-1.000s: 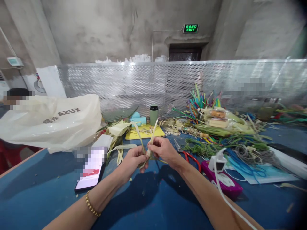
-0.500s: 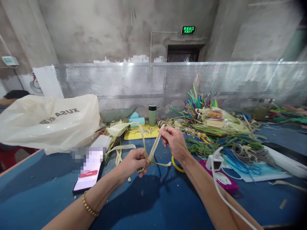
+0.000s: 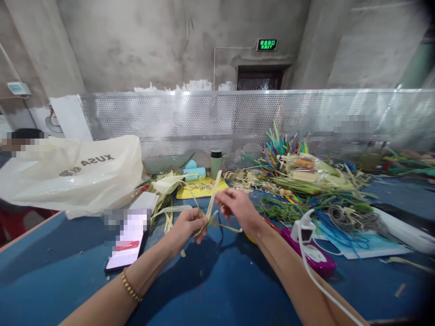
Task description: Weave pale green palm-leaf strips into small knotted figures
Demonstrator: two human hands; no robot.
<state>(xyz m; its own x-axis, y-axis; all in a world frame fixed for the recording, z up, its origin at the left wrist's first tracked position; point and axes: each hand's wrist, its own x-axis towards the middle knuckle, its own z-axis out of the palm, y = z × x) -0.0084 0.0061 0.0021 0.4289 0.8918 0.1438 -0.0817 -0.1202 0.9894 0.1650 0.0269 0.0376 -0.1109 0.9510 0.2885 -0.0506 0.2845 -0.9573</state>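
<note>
My L hand point(image 3: 185, 227) pinches pale strips point(image 3: 214, 194); can't tell if R hand point(image 3: 238, 208), v. close by, grips any. If L pinch slackens, strips prob. slip apart.

Single view, worn on the head, set above the near side of the desk point(image 3: 200, 294), looking forward and down along the forearms point(image 3: 156, 259). Left hand point(image 3: 189, 225) and right hand point(image 3: 237, 208) fall about mid-frame, fairly near the lens, ahead of the desk's far edge with its perforated metal screen point(image 3: 190, 122). Coverage wide: desk's left edge slants through the lower left, grey wall point(image 3: 136, 50) and exit sign point(image 3: 267, 45) fill in up top.
</note>
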